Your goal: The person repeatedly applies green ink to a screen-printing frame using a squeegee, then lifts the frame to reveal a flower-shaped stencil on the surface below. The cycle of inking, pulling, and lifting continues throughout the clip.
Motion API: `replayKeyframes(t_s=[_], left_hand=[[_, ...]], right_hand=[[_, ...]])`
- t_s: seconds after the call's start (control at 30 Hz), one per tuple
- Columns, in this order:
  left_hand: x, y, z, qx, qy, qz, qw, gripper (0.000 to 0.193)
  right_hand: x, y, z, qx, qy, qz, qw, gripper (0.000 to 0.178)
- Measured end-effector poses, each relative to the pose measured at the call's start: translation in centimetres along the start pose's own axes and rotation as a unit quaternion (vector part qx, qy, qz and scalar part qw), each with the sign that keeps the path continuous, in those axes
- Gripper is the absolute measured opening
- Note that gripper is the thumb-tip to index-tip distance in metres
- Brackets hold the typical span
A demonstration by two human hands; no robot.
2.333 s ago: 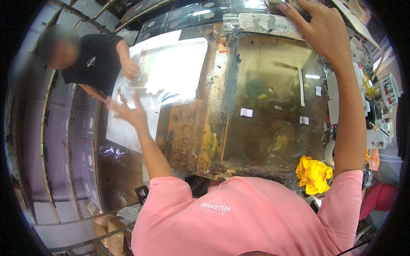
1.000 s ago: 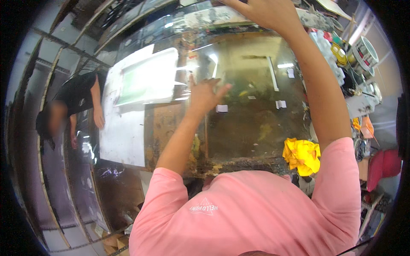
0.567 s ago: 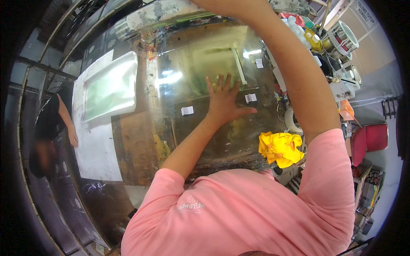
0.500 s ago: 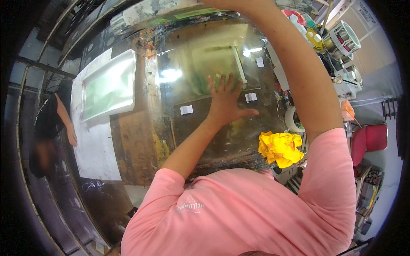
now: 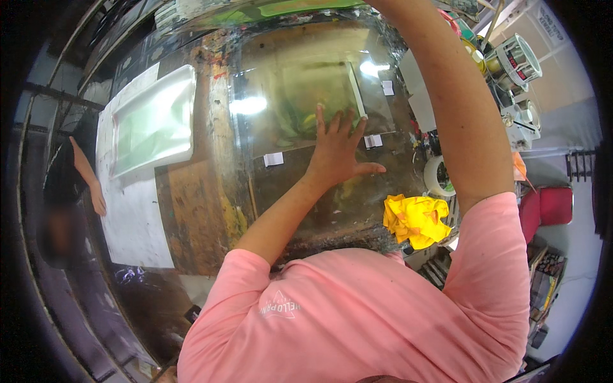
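Since the earliest frame the left hand (image 5: 338,150) has moved from the sheets on the left across to the clear sheet (image 5: 287,115) in front of the body, and the right hand has passed out of view beyond the top edge. The left hand is spread palm down over the clear sheet's near part, fingers apart, gripping nothing. The right forearm (image 5: 469,108) reaches up and away; whether that hand holds anything I cannot tell.

Just beyond the left fingertips, a narrow white strip (image 5: 357,90) runs away from the hand. One small white tab (image 5: 273,159) lies left of the left hand, a second tab (image 5: 373,140) just to its right, and a third tab (image 5: 387,88) farther out on that side. Nearer the body, to its right, are a pale roll (image 5: 431,177) and a crumpled yellow bundle (image 5: 416,220).

Well left of the hand, a pile of glossy clear sheets (image 5: 153,121) rests on white paper (image 5: 137,236), with a co-worker's hand (image 5: 98,198) at its far edge.
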State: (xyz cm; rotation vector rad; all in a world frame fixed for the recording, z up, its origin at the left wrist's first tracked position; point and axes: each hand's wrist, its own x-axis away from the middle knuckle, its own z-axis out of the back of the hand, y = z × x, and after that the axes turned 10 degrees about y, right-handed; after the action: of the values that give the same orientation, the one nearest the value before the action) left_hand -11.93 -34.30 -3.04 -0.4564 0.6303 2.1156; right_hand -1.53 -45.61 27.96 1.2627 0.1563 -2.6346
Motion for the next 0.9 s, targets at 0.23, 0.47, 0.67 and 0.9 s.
replayKeyframes(t_s=[0.23, 0.47, 0.67, 0.9], left_hand=[[0.2, -0.3, 2.0, 0.013, 0.013, -0.003, 1.0, 0.109], [-1.4, -6.2, 15.6, 0.38, 0.295, 0.355, 0.802, 0.086], [1.8, -6.3, 18.9, 0.305, 0.202, 0.37, 0.854, 0.09], [9.9, -5.8, 11.8, -0.111, 0.067, 0.352, 0.927, 0.114]], right_hand=[[0.4, -0.8, 0.0, -0.024, 0.005, -0.027, 0.999, 0.072], [4.4, -1.8, -0.2, -0.02, 0.094, 0.019, 0.995, 0.056], [14.7, -2.5, -1.4, -0.042, -0.091, 0.058, 0.993, 0.053], [24.3, -2.7, -3.6, -0.182, -0.345, -0.035, 0.92, 0.046]])
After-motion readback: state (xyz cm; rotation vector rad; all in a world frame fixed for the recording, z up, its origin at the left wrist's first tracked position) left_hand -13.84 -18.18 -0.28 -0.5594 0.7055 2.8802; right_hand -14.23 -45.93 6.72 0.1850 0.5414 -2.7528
